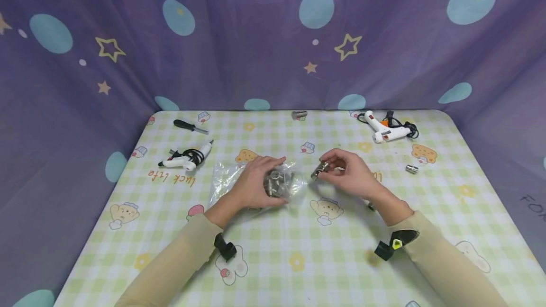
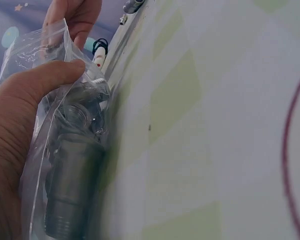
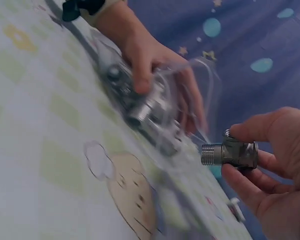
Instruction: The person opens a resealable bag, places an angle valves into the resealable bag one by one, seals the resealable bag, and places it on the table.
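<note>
Metal valve fitting (image 3: 231, 153), threaded end toward the bag, pinched betw. thumb and fingers of right hand (image 1: 351, 174) just above the checked tablecloth (image 1: 298, 259), near table centre. Beside it, left hand (image 1: 256, 185) grips a clear plastic bag (image 2: 65, 150) of metal fittings (image 1: 277, 184), thumb curled over the top, bag resting on the cloth. Further out: white glue gun (image 1: 386, 129) far right, second glue gun (image 1: 187, 158) and screwdriver (image 1: 189, 127) far left, loose metal pcs at far edge (image 1: 299, 115) and at right (image 1: 411, 169).
</note>
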`<state>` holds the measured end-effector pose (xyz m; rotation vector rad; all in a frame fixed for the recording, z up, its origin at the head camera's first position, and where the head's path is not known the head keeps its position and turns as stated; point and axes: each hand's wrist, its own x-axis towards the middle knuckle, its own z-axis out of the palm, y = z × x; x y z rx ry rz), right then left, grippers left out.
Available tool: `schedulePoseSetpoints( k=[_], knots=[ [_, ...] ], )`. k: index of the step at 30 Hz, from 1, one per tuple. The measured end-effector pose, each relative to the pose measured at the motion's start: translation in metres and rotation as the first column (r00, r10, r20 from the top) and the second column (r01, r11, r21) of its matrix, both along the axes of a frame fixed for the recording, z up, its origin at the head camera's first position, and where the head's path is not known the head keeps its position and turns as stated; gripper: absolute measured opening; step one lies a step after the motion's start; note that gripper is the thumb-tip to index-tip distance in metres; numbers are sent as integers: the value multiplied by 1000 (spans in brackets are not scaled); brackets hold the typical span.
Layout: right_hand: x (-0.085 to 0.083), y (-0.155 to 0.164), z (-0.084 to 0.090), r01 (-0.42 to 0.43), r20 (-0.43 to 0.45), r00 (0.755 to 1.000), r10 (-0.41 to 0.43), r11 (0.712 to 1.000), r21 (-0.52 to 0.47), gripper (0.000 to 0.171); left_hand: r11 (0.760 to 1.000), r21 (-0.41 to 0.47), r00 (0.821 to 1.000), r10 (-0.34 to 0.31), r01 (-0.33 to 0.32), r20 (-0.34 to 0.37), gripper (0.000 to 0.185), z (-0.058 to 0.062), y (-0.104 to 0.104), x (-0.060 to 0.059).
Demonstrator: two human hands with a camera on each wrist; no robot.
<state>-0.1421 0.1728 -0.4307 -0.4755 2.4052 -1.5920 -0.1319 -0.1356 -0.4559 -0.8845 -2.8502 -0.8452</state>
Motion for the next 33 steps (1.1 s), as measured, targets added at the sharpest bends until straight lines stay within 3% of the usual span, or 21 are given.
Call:
schedulePoseSetpoints(
  k=[5, 16, 22, 27, 33],
  knots=[
    [4, -25, -5, -25, 35, 999, 28, 997, -74, 36, 1000, 9, 1000, -5, 5, -7, 111, 0, 0, -1],
    [11, -63, -20, 3, 76, 997, 16, 970, -243, 35, 1000, 17, 1000, 2, -2, 7, 108, 1, 1, 0],
    [14, -78, -28, 26, 53, 999, -12, 959, -283, 27, 1000, 23, 1000, 5, -5, -3, 108, 0, 1, 0],
    [17, -86, -32, 1, -74, 997, -16, 979, -203, 18, 999, 32, 1000, 6, -6, 1, 106, -1, 0, 0],
    [21, -82, -31, -62, -292, 954, 68, 998, 29, 18, 1000, 18, 1000, 10, -10, -2, 108, 1, 1, 0]
  ],
)
